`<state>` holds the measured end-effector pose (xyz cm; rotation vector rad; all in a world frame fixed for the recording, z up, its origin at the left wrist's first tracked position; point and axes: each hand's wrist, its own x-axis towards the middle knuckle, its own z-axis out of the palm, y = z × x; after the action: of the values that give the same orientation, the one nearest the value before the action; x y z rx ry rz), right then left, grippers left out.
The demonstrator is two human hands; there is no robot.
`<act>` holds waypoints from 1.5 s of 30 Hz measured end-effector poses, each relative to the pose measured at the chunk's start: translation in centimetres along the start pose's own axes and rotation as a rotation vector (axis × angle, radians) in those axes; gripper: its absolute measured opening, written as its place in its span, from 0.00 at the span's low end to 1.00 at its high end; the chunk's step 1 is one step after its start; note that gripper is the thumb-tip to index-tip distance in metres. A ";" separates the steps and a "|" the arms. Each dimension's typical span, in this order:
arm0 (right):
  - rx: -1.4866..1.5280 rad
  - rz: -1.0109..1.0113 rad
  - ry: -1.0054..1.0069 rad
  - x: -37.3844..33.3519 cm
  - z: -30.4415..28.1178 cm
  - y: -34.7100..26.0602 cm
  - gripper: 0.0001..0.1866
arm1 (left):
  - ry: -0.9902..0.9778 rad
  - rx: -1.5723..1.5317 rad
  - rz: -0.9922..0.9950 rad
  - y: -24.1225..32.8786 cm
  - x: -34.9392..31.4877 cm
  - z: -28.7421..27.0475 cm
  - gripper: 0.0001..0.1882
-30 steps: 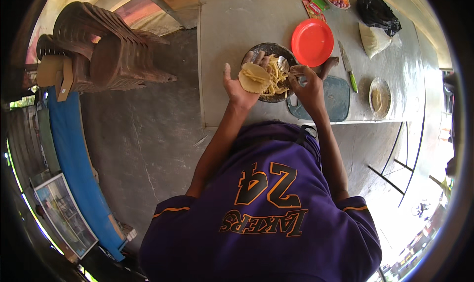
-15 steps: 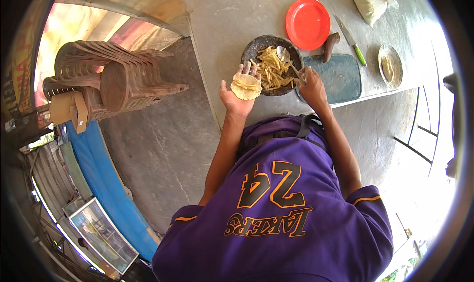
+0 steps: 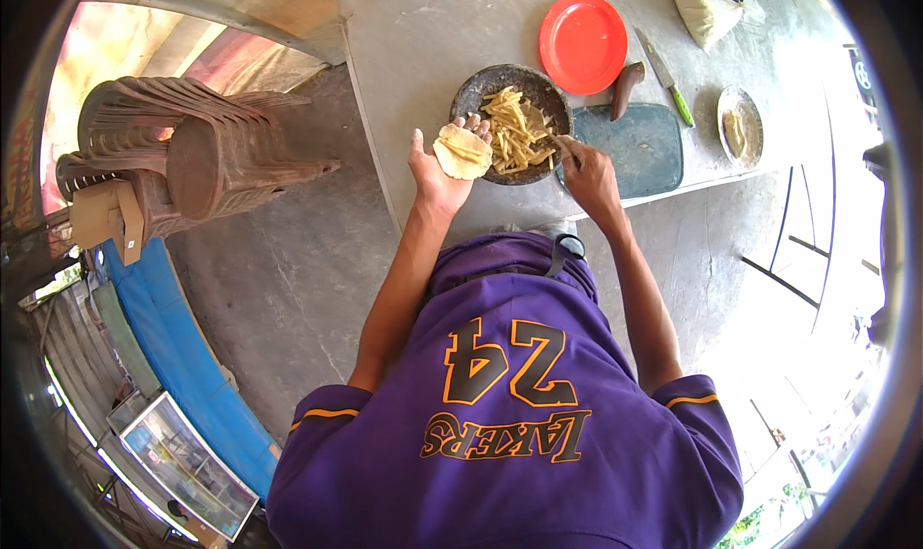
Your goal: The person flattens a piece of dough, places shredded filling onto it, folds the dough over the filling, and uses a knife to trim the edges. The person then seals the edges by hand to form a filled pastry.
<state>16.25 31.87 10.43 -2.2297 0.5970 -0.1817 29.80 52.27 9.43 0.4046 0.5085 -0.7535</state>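
Observation:
On my left hand (image 3: 437, 188), palm up with the fingers stretched out, lies a flat round of pale yellow dough (image 3: 461, 153). A few pale strips seem to rest on it, though they are hard to tell from the dough. Beside it stands a dark stone bowl (image 3: 468, 91), heaped with cut yellowish strips (image 3: 515, 121) like potato sticks. My right hand (image 3: 590, 178) is closed around a metal spoon (image 3: 557, 142) at the bowl's near right side. The spoon's head is down among the strips and mostly hidden.
A red plate (image 3: 583, 44), a brown pestle (image 3: 626, 89), a green-handled knife (image 3: 663, 76) and a dark green board (image 3: 646, 152) lie right of the bowl. Farther right are a small dish (image 3: 740, 107) and a white bag (image 3: 707, 15). Stacked brown chairs (image 3: 197, 160) stand left.
The spoon has gone from lying across the strips, head showing, to lower at the bowl's right side. My left hand has tilted the dough round slightly. The whole view has shifted a little.

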 end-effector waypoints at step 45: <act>0.118 0.159 -0.121 0.1 -0.8 2.1 0.16 | -0.078 0.206 0.069 -0.5 0.2 1.8 0.45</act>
<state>15.30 30.09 9.42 -2.0530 0.6765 -0.0007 30.06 50.85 10.69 0.5789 0.3428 -0.7546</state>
